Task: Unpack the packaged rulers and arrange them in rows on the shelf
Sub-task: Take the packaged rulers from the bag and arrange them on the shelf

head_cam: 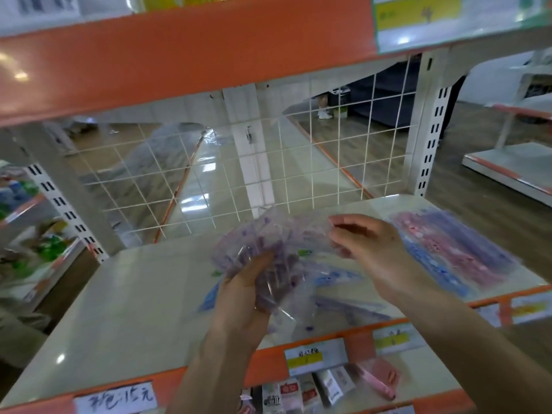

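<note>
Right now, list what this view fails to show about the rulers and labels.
- Purple rulers: count unclear, motion blur and crinkled bag; left hand covers part.
- Right hand: what its fingertips pinch is blurred.
- Row of rulers: markings smeared.
- Price tag: print too small.

A white wire grid panel (239,162) is seen beyond the grip. Yellow price labels (304,358) are fixed below it on the orange edge strip (263,369). Small boxed goods (298,394) are stocked lower still. A handwritten tag (115,397) lies lower left.
</note>
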